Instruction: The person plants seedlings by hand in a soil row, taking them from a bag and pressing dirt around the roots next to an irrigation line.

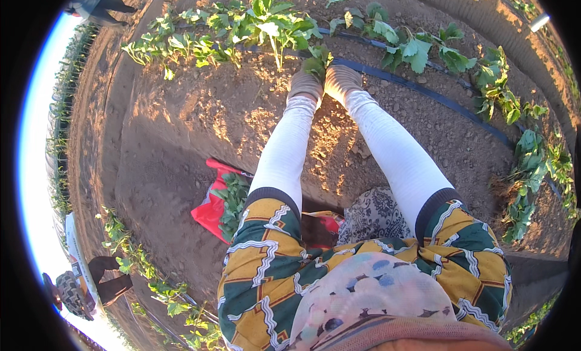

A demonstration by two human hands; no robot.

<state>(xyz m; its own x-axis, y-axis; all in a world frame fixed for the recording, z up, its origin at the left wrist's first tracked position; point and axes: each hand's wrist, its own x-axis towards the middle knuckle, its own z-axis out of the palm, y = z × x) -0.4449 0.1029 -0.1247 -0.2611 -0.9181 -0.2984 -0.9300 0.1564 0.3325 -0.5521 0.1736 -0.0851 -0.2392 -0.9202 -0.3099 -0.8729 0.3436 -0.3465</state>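
Observation:
My left hand [305, 84], in a brownish glove, is low at the raised soil bed, with the leaves of a small strawberry-like plant [317, 64] partly over it. Close beside it, my right hand [343, 80], gloved alike, reaches to the same plant near a dark drip line [399, 81]. The fingers of both hands are hidden, so their grip on the stem cannot be made out. A taller, sunlit leafy plant [277, 26] stands just left of my hands. Below my left forearm, a red bag [211, 217] holds loose leafy plants [233, 199].
More leafy plants [415, 51] line the bed along the drip lines. A bunch with exposed roots [519, 185] lies at the right. Another row of plants [136, 255] runs at lower left. One person [97, 6] is at upper left, another [75, 289] at lower left.

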